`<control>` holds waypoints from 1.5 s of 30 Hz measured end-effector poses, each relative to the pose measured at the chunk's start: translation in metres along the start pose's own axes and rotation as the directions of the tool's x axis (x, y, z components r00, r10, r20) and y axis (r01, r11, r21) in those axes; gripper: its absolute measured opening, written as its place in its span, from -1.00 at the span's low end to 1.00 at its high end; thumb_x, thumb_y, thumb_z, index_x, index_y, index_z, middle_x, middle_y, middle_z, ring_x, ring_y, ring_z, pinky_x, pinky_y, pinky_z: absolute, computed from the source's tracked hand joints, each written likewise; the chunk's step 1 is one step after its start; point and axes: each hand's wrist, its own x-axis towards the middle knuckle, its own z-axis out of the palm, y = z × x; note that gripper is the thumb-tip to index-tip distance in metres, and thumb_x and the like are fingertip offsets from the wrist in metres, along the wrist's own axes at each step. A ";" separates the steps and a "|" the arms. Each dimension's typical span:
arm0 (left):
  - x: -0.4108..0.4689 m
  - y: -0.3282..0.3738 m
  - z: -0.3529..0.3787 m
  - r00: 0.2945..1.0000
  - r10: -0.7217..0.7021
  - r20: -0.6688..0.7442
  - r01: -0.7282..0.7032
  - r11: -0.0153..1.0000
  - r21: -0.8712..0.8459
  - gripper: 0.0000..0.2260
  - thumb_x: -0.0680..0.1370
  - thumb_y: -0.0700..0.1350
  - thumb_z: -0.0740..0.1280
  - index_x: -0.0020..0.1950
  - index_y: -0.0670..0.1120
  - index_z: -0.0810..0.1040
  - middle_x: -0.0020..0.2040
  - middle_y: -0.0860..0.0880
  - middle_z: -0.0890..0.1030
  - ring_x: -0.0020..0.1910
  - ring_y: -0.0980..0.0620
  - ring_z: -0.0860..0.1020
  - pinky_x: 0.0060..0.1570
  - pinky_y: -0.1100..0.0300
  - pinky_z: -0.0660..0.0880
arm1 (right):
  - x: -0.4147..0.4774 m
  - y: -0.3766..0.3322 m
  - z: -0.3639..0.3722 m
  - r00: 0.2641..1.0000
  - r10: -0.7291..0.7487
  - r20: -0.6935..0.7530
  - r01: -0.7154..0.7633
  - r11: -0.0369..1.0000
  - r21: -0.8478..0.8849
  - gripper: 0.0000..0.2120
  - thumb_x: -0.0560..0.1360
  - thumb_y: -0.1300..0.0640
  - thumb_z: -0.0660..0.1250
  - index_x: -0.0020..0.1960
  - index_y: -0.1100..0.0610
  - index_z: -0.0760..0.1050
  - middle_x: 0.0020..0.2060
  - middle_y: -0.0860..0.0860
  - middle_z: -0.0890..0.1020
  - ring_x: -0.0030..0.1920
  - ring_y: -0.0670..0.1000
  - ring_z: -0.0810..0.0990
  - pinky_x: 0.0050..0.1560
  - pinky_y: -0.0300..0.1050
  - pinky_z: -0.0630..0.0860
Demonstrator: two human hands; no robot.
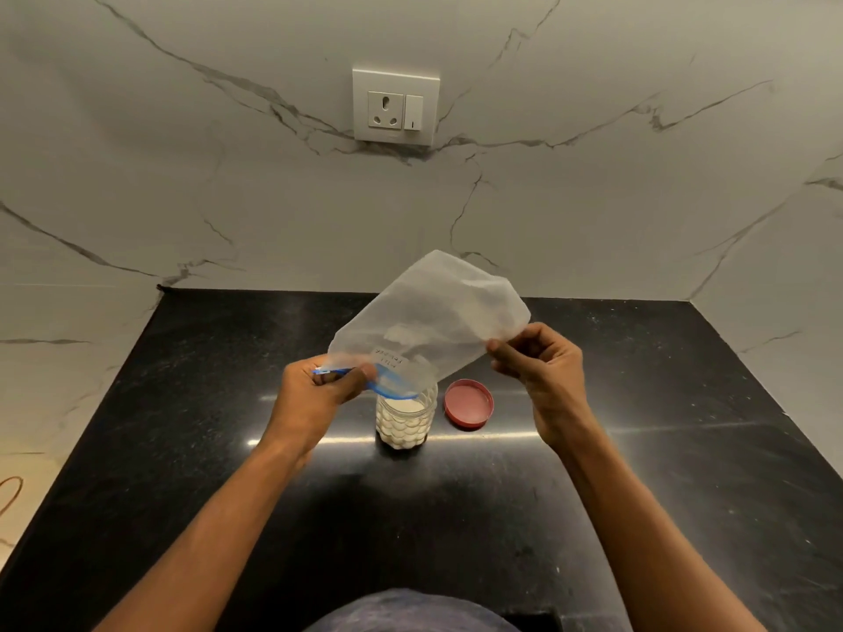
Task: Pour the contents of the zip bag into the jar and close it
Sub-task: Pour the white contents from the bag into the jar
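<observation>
Zip bag [438,312]: I held it tipped mouth-down over the jar, its blue zip edge just above the jar's rim; the bottom end rose toward 1 o'clock.
Left hand [319,394]: my thumb and fingers were pinched on the blue zip strip at 9 o'clock of the jar mouth.
Right hand [543,371]: my fingertips were pressed together on a lower corner of the bag, lifted at 3 o'clock.
Jar [405,421]: it stood upright on the black counter [684,472], clear, patterned, largely filled with white powder.
Lid [469,404]: red, off the jar, it lay flat on the counter just beside it at 3 o'clock.
Contents: only a thin white residue showed inside the bag; I judged the pour nearly finished.
Handling: I judged the bag light, limp and slippery, best pinched at zip strip and bottom corner; the lid looked rigid, best gripped around its rim.
</observation>
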 end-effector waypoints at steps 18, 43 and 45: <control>0.000 0.001 0.019 0.999 -0.045 -0.020 0.042 0.991 -0.127 -0.84 0.63 -0.04 0.34 0.07 -0.06 0.68 0.05 -0.01 0.77 0.14 0.06 0.72 0.08 0.20 0.65 | -0.003 0.012 0.025 0.975 0.177 0.132 -0.203 0.953 0.226 -0.51 0.32 0.24 0.63 0.24 0.14 0.66 0.15 0.16 0.74 0.19 0.18 0.71 0.09 0.07 0.70; 0.017 0.014 0.046 1.000 0.005 0.020 -0.001 0.988 -0.152 -0.80 0.59 -0.33 0.42 0.17 -0.11 0.68 0.07 -0.04 0.79 0.09 -0.02 0.76 0.00 0.16 0.70 | -0.004 0.042 0.064 0.955 0.293 0.032 -0.282 0.878 0.388 -0.69 0.43 0.36 0.55 0.15 0.37 0.63 0.14 0.28 0.72 0.20 0.33 0.70 0.06 0.08 0.71; 0.018 0.017 0.043 1.000 0.009 0.007 -0.007 0.988 -0.152 -0.80 0.59 -0.32 0.42 0.15 -0.09 0.68 0.05 -0.02 0.80 0.07 -0.01 0.76 -0.03 0.18 0.70 | -0.008 0.031 0.059 0.934 0.342 -0.104 -0.283 0.885 0.369 -0.55 0.38 0.28 0.60 0.24 0.25 0.59 0.14 0.19 0.73 0.14 0.26 0.74 0.01 0.08 0.72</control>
